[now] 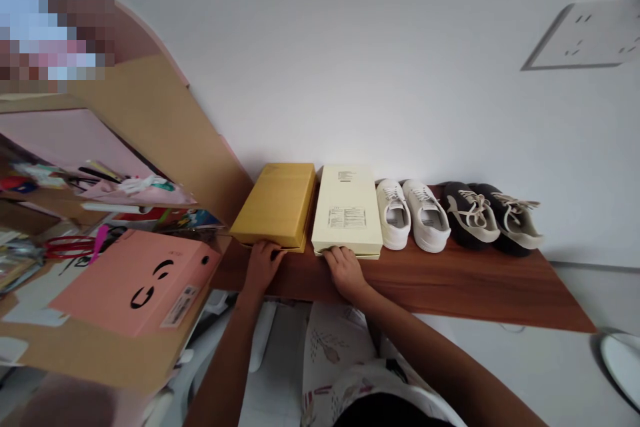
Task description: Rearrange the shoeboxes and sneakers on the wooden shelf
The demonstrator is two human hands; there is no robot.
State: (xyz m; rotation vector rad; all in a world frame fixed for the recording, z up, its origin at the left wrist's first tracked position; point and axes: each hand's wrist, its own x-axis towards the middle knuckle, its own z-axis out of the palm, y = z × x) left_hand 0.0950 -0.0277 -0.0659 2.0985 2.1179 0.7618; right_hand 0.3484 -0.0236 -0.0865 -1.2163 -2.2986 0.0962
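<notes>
One mustard box (277, 200), plain on top; right of it, cream box (349, 197), dark print on top. Left hand (263, 265) curled at mustard box's front, right hand (346, 271) at cream box's; grip unclear.

Both bare arms reach forward, the left forearm (231, 355) steep, the right forearm (433, 355) slanting in from the lower right; the left hand (262, 265) bends its fingers, thumb pointing inward, while the right hand (346, 272) lies back upward, fingers curled, apart from the left
</notes>
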